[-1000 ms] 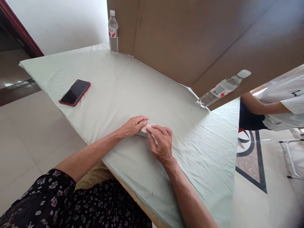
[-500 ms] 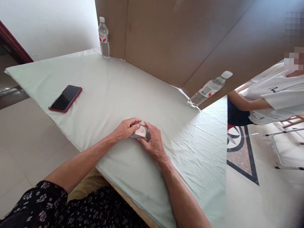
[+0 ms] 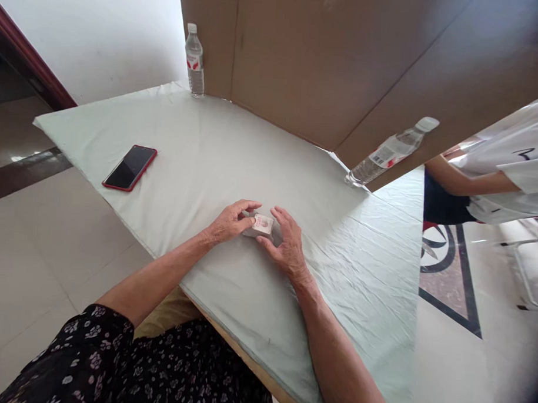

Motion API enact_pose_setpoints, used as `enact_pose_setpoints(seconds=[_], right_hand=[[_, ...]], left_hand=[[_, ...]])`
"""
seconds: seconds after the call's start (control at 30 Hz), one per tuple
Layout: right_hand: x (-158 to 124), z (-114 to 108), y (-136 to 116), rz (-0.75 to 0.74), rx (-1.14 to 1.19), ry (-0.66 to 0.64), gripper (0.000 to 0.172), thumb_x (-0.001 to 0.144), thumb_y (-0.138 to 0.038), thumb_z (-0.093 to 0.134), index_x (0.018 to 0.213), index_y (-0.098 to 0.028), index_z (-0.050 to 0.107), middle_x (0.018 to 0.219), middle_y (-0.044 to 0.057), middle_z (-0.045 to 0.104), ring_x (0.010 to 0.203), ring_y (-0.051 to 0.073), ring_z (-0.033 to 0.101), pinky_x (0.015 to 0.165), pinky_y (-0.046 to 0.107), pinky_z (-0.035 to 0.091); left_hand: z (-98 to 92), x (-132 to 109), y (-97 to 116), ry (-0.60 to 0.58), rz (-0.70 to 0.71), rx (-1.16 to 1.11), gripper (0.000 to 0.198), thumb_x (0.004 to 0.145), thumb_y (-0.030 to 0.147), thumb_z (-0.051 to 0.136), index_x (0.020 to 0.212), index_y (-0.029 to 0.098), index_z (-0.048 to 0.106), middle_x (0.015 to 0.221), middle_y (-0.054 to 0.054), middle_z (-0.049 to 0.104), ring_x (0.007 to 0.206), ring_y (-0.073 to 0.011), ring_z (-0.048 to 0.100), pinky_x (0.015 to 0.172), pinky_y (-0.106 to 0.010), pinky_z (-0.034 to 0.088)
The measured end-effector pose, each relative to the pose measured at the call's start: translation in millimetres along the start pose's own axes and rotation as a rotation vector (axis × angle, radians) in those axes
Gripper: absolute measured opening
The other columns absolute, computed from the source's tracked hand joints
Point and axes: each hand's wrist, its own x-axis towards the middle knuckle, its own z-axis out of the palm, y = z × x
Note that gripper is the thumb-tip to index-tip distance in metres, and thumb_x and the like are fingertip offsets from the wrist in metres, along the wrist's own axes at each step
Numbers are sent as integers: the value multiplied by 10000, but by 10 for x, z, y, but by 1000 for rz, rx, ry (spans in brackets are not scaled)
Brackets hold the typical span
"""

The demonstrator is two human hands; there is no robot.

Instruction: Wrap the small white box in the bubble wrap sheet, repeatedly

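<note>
A small white box with reddish print rests on the pale green tablecloth, between my two hands. My left hand is at its left side, with thumb and fingers apart and the thumb tip touching the box's left edge. On the right, my right hand is open, its fingers and thumb spread around that side of the box. Whether the right thumb touches the box is too small to tell.
A phone with a red case lies at the left. One water bottle stands at the back, and another bottle is at the right, both against a brown board. A person in a white shirt is beyond the right edge.
My hands have loosened around the box, and the right fingers have moved away from it, so more of the box shows. The whole view has shifted slightly.
</note>
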Motion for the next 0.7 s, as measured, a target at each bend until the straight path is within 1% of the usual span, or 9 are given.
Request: enact_pose_setpoints(seconds=[0.07, 0.17, 0.23, 0.3, 0.4, 0.47, 0.53, 0.6, 0.7], right_hand=[[2, -21, -27, -32, -73, -8, 548, 898, -440, 630, 1398, -265, 492, 1492, 143, 497, 1360, 325, 480, 1070, 507, 412], [17, -32, -72, -90, -214, -33, 362, 922, -349, 609, 1280, -292, 595, 1480, 123, 517, 1358, 327, 482, 1049, 506, 411], [18, -27, -87, -116, -264, -25, 334, 929, -326, 600, 1262, -302, 607, 1475, 119, 525, 1364, 327, 480, 1048, 509, 405], [4, -21, -74, -106, -228, 7, 412, 920, -380, 614, 1320, -292, 566, 1483, 138, 513, 1360, 331, 487, 1050, 515, 412], [-36, -28, 6, 13, -67, 86, 617, 900, -496, 617, 1446, -269, 440, 1491, 166, 493, 1371, 333, 479, 1072, 537, 418], [-60, -40, 75, 125, 57, 120, 673, 895, -530, 611, 1478, -277, 393, 1490, 159, 489, 1369, 326, 483, 1071, 546, 431], [-75, -52, 127, 213, 164, 113, 690, 884, -547, 618, 1480, -290, 388, 1492, 148, 485, 1344, 317, 509, 1052, 542, 455], [-83, -58, 148, 254, 232, 82, 718, 862, -567, 640, 1477, -289, 394, 1493, 148, 483, 1331, 313, 521, 1046, 538, 463], [-85, -60, 132, 255, 264, 37, 750, 834, -594, 666, 1469, -286, 410, 1496, 148, 486, 1351, 318, 500, 1072, 549, 437]], left_hand=[[5, -1, -17, -19, -10, 4, 482, 779, 182, 566, 1253, 158, 646, 1242, -96, 678, 1017, -197, 645, 892, -308, 525], [12, -1, -40, -39, -33, -2, 496, 787, 196, 569, 1277, 144, 629, 1229, -103, 687, 930, -168, 656, 892, -308, 530], [15, 0, -42, -38, -37, -6, 498, 786, 204, 576, 1277, 137, 628, 1224, -106, 689, 921, -165, 657, 898, -312, 530], [12, 3, -34, -30, -44, -6, 504, 781, 207, 580, 1276, 132, 627, 1223, -112, 687, 958, -181, 657, 910, -326, 529], [-12, 7, -17, 7, -57, 11, 499, 774, 227, 603, 1266, 143, 633, 1249, -118, 674, 1097, -231, 633, 964, -364, 514], [-41, 6, -9, 40, -68, 40, 507, 770, 256, 628, 1269, 163, 629, 1289, -118, 655, 1215, -264, 582, 1038, -406, 476], [-75, -2, 0, 53, -85, 81, 559, 765, 291, 648, 1310, 176, 600, 1343, -127, 617, 1306, -287, 520, 1106, -449, 422], [-111, -16, 14, 21, -102, 110, 655, 759, 329, 661, 1384, 175, 537, 1410, -150, 557, 1368, -306, 465, 1139, -477, 385], [-157, -38, 42, -110, -90, 132, 819, 750, 367, 678, 1495, 172, 400, 1467, -172, 500, 1423, -334, 399, 1155, -512, 352]])
